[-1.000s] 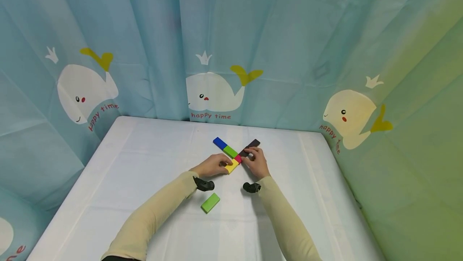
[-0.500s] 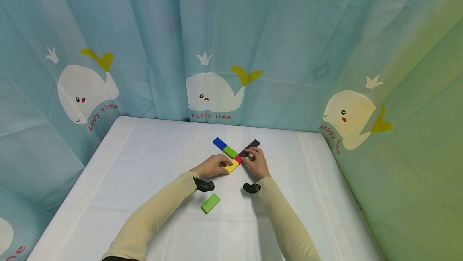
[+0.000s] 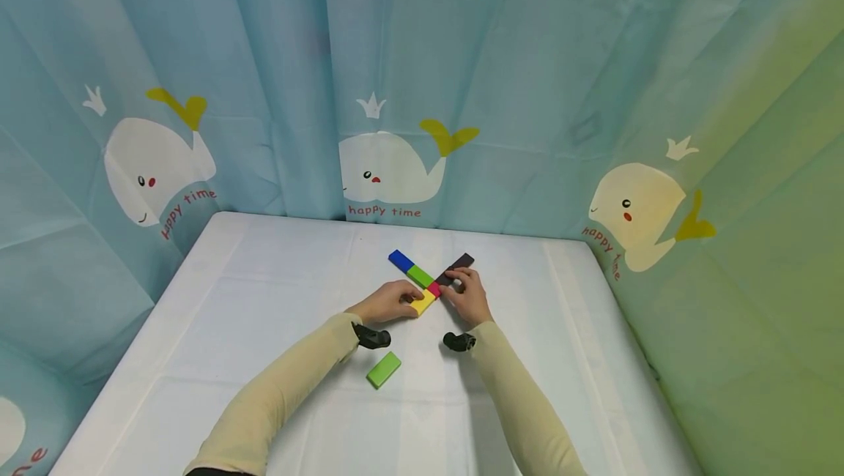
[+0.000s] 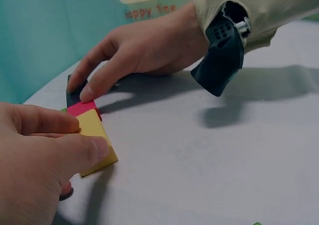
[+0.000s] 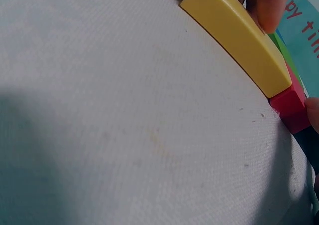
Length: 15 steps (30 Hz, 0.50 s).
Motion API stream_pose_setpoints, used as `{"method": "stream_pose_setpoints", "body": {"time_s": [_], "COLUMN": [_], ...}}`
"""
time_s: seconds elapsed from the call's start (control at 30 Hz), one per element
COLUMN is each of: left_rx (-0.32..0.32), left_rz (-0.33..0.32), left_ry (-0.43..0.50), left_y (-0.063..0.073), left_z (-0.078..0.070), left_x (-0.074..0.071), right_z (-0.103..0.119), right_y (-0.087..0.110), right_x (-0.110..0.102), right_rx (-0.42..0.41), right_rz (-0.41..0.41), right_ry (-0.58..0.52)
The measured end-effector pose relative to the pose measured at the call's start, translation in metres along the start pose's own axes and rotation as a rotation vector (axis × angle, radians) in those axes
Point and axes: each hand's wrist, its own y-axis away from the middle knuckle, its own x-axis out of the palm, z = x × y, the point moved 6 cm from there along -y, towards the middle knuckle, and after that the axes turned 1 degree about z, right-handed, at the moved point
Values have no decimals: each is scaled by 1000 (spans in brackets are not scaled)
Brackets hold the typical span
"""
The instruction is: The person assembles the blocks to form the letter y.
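Note:
On the white table, my left hand [image 3: 387, 302] pinches the yellow block [image 3: 424, 303], its thumb lying over the block in the left wrist view. A red block [image 5: 289, 105] touches the yellow one's far end. Beyond it, in line, is a black block [image 3: 465, 261], which my right hand [image 3: 471, 300] grips near the red end; the right thumb also touches the red block. A green block [image 3: 419, 277] and a blue block [image 3: 400, 261] run from the red one toward the back left, so the flat pieces meet in branching rows. My right fingers hide part of the black block.
A separate light green block [image 3: 384, 370] lies nearer to me, to the right of my left forearm. The white table [image 3: 297, 256] ends at a blue curtain [image 3: 527, 95] printed with whales, behind and at both sides.

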Motion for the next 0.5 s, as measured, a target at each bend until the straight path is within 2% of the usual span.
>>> {"method": "stream_pose_setpoints", "body": {"time_s": [0.13, 0.27, 0.5], "left_rx": [-7, -17, -21], "left_rz": [-2, 4, 24], "left_ry": [-14, -37, -19], "left_y": [4, 14, 45], "left_z": [1, 2, 4], "left_x": [-3, -7, -9], "right_z": [2, 1, 1], "right_y": [0, 1, 1], "right_x": [0, -1, 0], "right_rx": [-13, -11, 4], "right_rz": [-5, -9, 1], "right_ry": [-3, -17, -13]}}
